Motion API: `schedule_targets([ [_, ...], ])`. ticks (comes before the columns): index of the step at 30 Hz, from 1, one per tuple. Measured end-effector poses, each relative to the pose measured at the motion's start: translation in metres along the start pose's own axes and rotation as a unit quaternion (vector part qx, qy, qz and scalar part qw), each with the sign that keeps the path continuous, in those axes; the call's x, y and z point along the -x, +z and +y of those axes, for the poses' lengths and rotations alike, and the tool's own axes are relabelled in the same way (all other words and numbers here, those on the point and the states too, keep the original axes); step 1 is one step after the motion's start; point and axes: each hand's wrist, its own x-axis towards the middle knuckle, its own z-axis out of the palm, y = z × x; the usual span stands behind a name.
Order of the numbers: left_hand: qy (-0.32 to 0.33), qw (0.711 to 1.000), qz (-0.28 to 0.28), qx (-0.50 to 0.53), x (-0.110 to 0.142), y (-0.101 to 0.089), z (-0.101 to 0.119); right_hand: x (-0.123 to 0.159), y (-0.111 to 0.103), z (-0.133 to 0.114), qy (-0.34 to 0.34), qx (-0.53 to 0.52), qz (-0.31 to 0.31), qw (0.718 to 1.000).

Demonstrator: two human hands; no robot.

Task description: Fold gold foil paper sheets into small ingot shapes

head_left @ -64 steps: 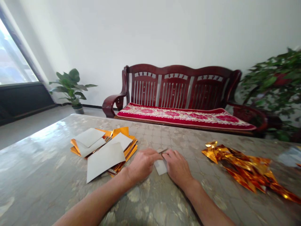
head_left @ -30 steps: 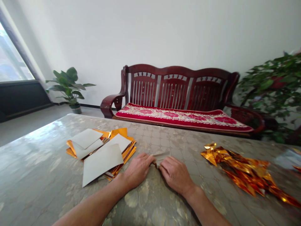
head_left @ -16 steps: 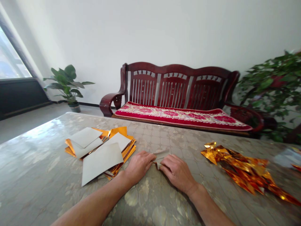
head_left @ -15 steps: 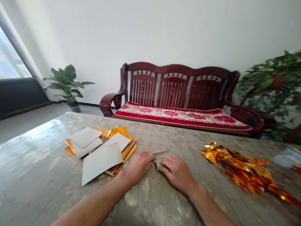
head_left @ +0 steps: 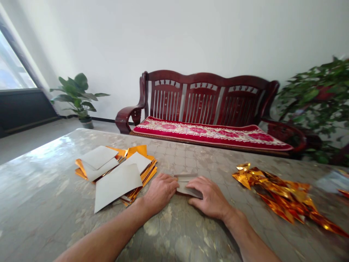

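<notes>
A small folded sheet of paper (head_left: 184, 183), grey-white side up, lies on the marbled table (head_left: 54, 189) between my hands. My left hand (head_left: 160, 191) rests knuckles up, its curled fingers pinching the paper's left edge. My right hand (head_left: 211, 198) lies over the paper's right part, fingers pressing it flat against the table. Left of my hands is a loose stack of gold foil sheets (head_left: 117, 171), several turned white side up. A pile of folded gold foil pieces (head_left: 280, 194) lies to the right.
Beyond the table stands a dark red wooden bench (head_left: 201, 105) with a red patterned cushion. A potted plant (head_left: 77, 96) is on the floor at the left, a leafy plant (head_left: 319, 102) at the right. A window (head_left: 11, 69) is at far left.
The paper was partly raised between my fingers; now it lies flatter with a folded flap, and my right hand has slid right across it. The view shifted slightly.
</notes>
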Motion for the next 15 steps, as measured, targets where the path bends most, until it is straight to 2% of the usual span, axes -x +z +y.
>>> schedule_targets([
  [5, -0.012, 0.999, -0.002, 0.030, 0.001, -0.001, -0.005, 0.002, 0.000, 0.019, -0.002, -0.031, 0.041, 0.999],
  [9, -0.018, 1.000, -0.004, 0.008, 0.000, -0.005, -0.001, 0.000, 0.005, 0.020, 0.010, -0.027, 0.040, 0.999],
  [15, -0.043, 0.997, 0.014, -0.065, -0.005, -0.004, 0.008, 0.000, 0.007, 0.017, 0.095, -0.013, 0.060, 0.994],
])
